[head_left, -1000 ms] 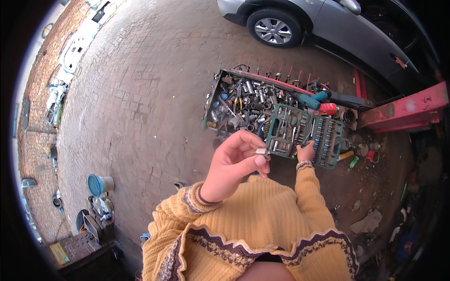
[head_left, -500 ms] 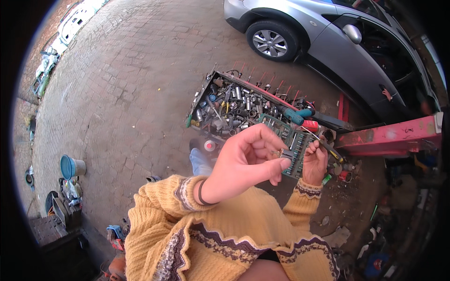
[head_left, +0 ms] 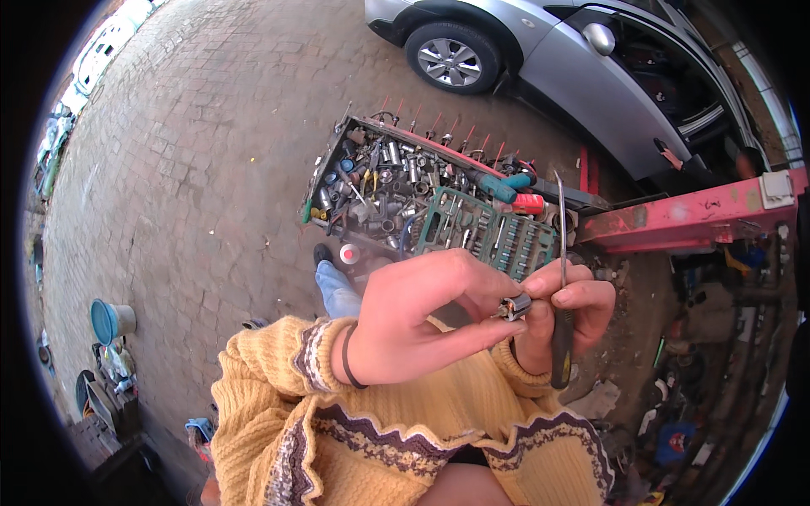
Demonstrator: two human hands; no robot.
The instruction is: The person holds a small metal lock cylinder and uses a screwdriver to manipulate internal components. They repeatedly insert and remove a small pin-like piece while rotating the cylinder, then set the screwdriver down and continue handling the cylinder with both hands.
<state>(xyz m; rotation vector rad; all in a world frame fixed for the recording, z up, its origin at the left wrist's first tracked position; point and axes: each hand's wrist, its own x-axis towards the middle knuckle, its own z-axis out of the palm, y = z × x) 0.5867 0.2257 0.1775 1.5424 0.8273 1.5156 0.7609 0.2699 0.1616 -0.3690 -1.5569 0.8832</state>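
Note:
Between the thumb and fingertips of my left hand (head_left: 413, 312) is a small motor rotor (head_left: 514, 307), a dark ribbed metal cylinder showing copper-coloured bits at its near end. My right hand (head_left: 564, 308) meets it from the other side, thumb and fingertips at the rotor's edge. The same right hand grips a screwdriver (head_left: 562, 358) with a dark, yellow-marked handle pointing down and a long thin shaft standing upward. Part of the rotor is hidden by the fingers. Just beyond my hands lies an open green socket set case (head_left: 436, 221) with bits and sockets in rows.
A metal tool tray (head_left: 324, 160) heaped with sockets and loose parts stands ahead. A teal power drill (head_left: 494, 186) and a red can (head_left: 529, 203) lie at its right. A red beam (head_left: 675, 208) juts in near a silver car (head_left: 574, 80). A bucket (head_left: 125, 319) stands left.
My right hand has come in to the rotor beside my left hand. The screwdriver has turned from slanting to nearly upright, and the whole view has shifted somewhat.

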